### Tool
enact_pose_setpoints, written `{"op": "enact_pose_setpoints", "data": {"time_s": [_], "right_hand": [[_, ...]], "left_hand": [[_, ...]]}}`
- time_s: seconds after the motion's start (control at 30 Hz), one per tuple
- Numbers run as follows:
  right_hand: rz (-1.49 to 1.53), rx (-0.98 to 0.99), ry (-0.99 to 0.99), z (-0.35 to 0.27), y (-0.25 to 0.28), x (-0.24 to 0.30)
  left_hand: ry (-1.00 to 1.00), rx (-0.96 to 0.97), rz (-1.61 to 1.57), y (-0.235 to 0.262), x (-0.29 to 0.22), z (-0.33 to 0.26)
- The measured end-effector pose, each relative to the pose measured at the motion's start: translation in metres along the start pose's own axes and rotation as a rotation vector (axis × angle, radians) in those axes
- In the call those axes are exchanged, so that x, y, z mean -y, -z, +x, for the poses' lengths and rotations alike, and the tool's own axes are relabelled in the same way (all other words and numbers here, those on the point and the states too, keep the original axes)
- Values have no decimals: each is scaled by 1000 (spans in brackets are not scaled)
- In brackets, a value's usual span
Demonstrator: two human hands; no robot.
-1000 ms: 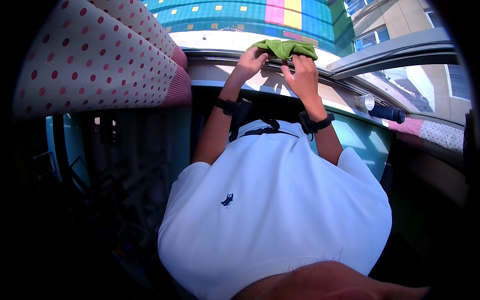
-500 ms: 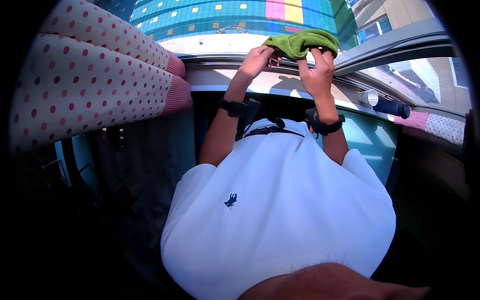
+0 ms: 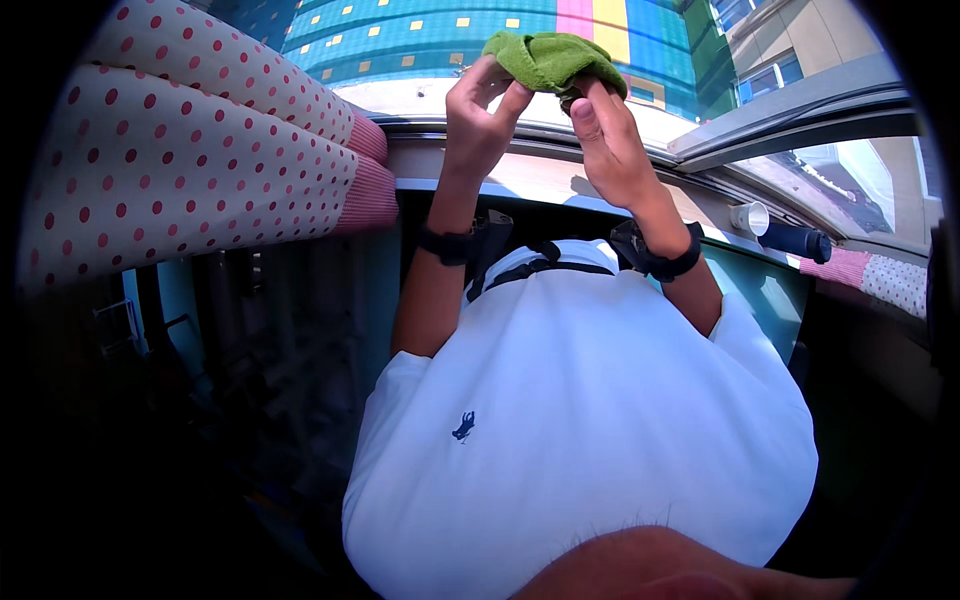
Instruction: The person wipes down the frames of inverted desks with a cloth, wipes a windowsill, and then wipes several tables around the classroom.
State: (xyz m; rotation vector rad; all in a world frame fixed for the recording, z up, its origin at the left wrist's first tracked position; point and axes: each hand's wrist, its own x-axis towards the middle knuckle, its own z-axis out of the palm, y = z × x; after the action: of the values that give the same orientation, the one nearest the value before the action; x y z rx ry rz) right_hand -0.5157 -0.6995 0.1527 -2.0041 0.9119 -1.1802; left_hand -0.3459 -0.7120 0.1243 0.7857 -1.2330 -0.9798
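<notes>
Green cloth (image 3: 553,60) is held bunched against the window glass (image 3: 420,40), above the window sill (image 3: 540,180). It is pinched by the closed fingers of the left hand (image 3: 482,115) and gripped by the right hand (image 3: 607,130). A dotted curtain (image 3: 190,150) hangs left of the sill; a white cup (image 3: 750,217) stands at its right.

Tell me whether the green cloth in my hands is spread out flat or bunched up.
Bunched up. The green cloth sits as a rounded, folded wad pinched between the left hand and right hand, with no flat edge hanging loose.
</notes>
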Motion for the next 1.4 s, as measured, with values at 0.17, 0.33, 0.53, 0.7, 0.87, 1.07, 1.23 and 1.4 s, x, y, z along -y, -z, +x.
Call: {"op": "enact_pose_setpoints", "data": {"time_s": [0.17, 0.33, 0.53, 0.7, 0.87, 1.07, 1.23, 1.4], "right_hand": [[119, 38, 1, 16, 0, 9], [182, 2, -76, -1, -22, -13], [57, 390, -158, -14, -40, -48], [69, 279, -78, 6, -39, -44], [353, 44, 54, 56, -36, 8], [365, 141, -12, 64, -45, 23], [75, 623, -96, 32, -34, -2], [64, 656, -153, 5, -8, -3]], "left_hand": [[-56, -189, 160, -19, -20, 22], [-50, -289, 329, 5, 21, 12], [87, -663, 157, 58, 119, -35], [-138, -468, 607, 28, 68, -31], [-597, -247, 885, 5, -11, 14], [-545, -301, 1073, 26, -21, 22], [-456, -567, 1144, 71, 15, 18], [-230, -859, 681, 137, 8, 39]]}}
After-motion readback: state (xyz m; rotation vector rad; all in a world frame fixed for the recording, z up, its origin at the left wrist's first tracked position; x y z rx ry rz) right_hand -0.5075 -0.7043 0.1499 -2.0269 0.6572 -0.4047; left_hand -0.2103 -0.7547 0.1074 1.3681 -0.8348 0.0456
